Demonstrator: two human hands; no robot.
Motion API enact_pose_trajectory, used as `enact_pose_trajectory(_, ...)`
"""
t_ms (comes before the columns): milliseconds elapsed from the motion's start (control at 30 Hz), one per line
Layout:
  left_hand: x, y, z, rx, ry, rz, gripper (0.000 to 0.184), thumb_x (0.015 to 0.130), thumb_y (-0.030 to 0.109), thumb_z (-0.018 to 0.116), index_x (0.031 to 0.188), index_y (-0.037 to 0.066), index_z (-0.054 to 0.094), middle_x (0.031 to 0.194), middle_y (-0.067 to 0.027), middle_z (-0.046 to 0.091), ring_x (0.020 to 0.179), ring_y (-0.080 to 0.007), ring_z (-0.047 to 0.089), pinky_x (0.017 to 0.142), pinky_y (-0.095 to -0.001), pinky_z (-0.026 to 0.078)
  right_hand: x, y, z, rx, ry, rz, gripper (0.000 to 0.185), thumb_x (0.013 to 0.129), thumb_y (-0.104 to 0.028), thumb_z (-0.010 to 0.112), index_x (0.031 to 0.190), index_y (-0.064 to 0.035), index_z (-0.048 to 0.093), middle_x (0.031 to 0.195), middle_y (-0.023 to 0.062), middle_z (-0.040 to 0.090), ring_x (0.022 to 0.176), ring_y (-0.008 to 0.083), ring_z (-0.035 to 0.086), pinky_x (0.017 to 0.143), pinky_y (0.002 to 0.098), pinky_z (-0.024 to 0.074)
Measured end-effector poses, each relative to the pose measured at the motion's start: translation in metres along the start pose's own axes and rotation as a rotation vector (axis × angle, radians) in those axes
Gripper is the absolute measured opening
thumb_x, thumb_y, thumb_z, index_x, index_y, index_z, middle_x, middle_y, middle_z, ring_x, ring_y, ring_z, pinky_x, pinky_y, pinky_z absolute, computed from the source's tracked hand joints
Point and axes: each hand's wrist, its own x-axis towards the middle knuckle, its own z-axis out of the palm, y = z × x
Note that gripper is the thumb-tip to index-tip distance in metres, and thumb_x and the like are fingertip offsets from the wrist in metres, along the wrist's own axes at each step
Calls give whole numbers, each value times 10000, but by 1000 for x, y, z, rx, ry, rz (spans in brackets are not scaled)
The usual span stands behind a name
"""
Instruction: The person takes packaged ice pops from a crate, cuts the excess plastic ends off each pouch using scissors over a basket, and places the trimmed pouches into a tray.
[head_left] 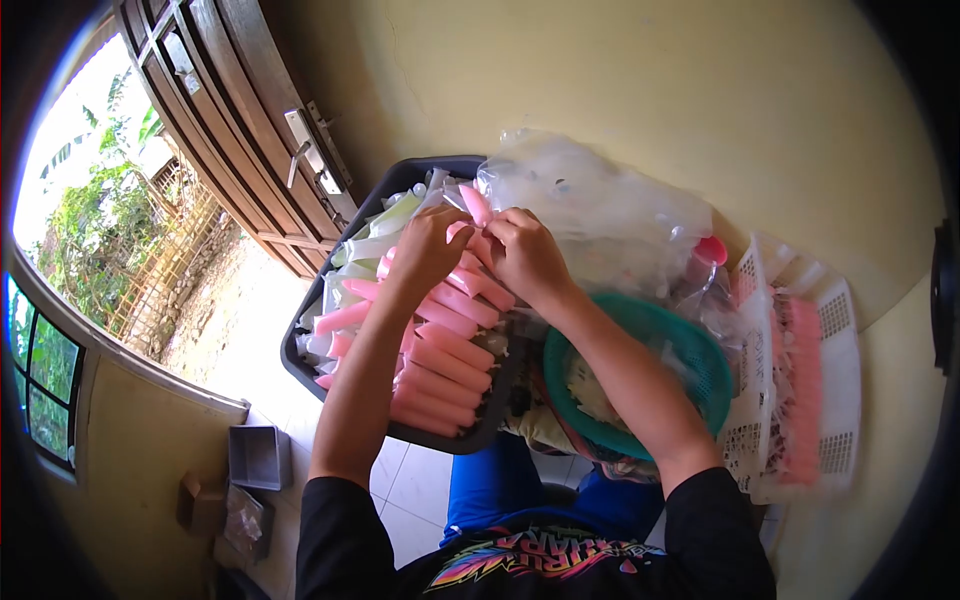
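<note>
Both hands meet over the far part of a dark tray, at the neck of a pink-filled plastic tube that sticks up between them. My left hand pinches it from the left with bent fingers. From the right, my right hand grips it with closed fingertips; the exact pinch point is partly hidden. Below them, several pink-filled tubes lie in rows in the tray. Whitish and pale green tubes lie along its far left side.
A green plastic basket with pale contents sits under my right forearm. Behind it is a large clear plastic bag and a pink cup. A white crate with pink tubes stands at right. An open wooden door is at left.
</note>
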Motion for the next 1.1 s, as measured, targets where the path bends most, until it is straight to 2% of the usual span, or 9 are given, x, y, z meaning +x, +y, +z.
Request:
enact_pose_trajectory(100,-5,38,-18,-67,-11,-99,245,849,147,675,1045,3,700,1035,-156,701,977,-332,654,890,-380,490,-11,-11,-26,8,31,11,73,768,2,673,838,10,692,862,152,659,836,338,645,736,406,531)
enact_pose_trajectory(267,-30,96,-29,-133,24,-66,228,874,140,671,1056,7,703,1046,-163,704,993,-308,667,886,-364,500,-41,-30,-76,93,7,109,71,778,5,687,848,-2,692,879,133,679,786,300,671,690,354,534)
enact_pose_trajectory(367,-52,126,-24,-208,115,-5,173,834,97,701,973,-7,708,948,-168,702,899,-310,671,792,-367,521,-62,-38,-103,136,37,145,84,774,12,673,854,-4,691,835,143,661,757,323,653,680,380,530)
enact_pose_trajectory(400,-57,136,-23,-218,105,1,173,834,97,701,973,-7,708,948,-168,702,899,-310,671,792,-367,521,-70,-40,-111,150,22,173,97,781,11,685,876,-4,696,866,134,675,766,284,662,676,352,528)
enact_pose_trajectory(433,-62,146,-22,-248,83,-7,176,828,91,706,972,-9,706,936,-168,699,886,-310,672,782,-365,522,-78,-43,-120,164,8,203,111,789,9,696,899,-5,701,897,126,690,776,245,671,671,324,526)
enact_pose_trajectory(567,-77,174,-7,-373,14,-22,182,812,47,708,985,-10,706,941,-163,704,897,-289,680,803,-357,518,-106,-63,-161,156,-53,318,134,790,38,696,918,2,697,909,126,688,798,233,679,689,299,525)
enact_pose_trajectory(733,-88,205,13,-401,-61,59,187,807,27,709,990,-13,704,968,-156,709,915,-286,686,840,-357,517,-144,-70,-198,62,4,313,101,815,-2,699,915,-6,689,905,124,687,790,280,682,682,325,536)
enact_pose_trajectory(1000,-95,250,59,-641,-292,105,183,832,42,711,1009,-4,705,955,-155,710,885,-276,694,803,-332,521,-200,-85,-268,-52,-3,385,97,826,-41,720,916,-13,701,878,105,687,778,254,680,677,315,530)
enact_pose_trajectory(1100,-89,267,75,-749,-386,81,177,851,61,706,1017,1,708,945,-144,718,883,-225,696,796,-317,519,-209,-94,-301,-72,-7,449,98,827,-27,715,923,-7,704,888,104,694,790,233,687,692,311,534)
